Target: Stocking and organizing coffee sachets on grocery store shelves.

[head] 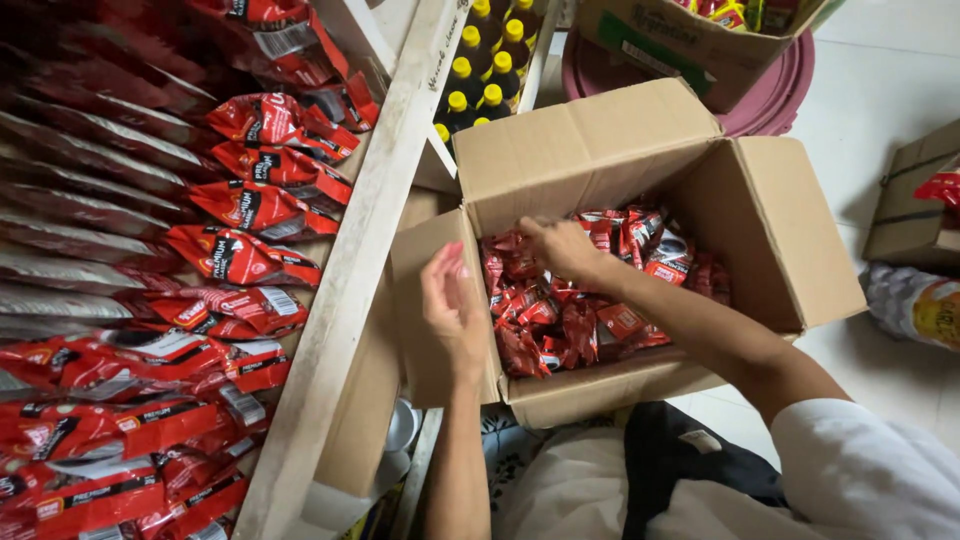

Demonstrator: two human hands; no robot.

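An open brown cardboard box [770, 225] stands on the floor in front of me, filled with several small red packets [590, 320]. My right hand [562, 248] reaches into the box at its back left, fingers curled down onto the packets; whether it grips one I cannot tell. My left hand [455, 310] hovers at the box's left flap, fingers apart, holding nothing.
At left, a wooden shelf edge [350, 290] runs diagonally, with rows of red packets [240, 210] stacked behind it. Dark bottles with yellow caps [485, 70] stand beyond. Another carton [690, 45] sits on a pink stool at top; a further box [915, 200] lies at right.
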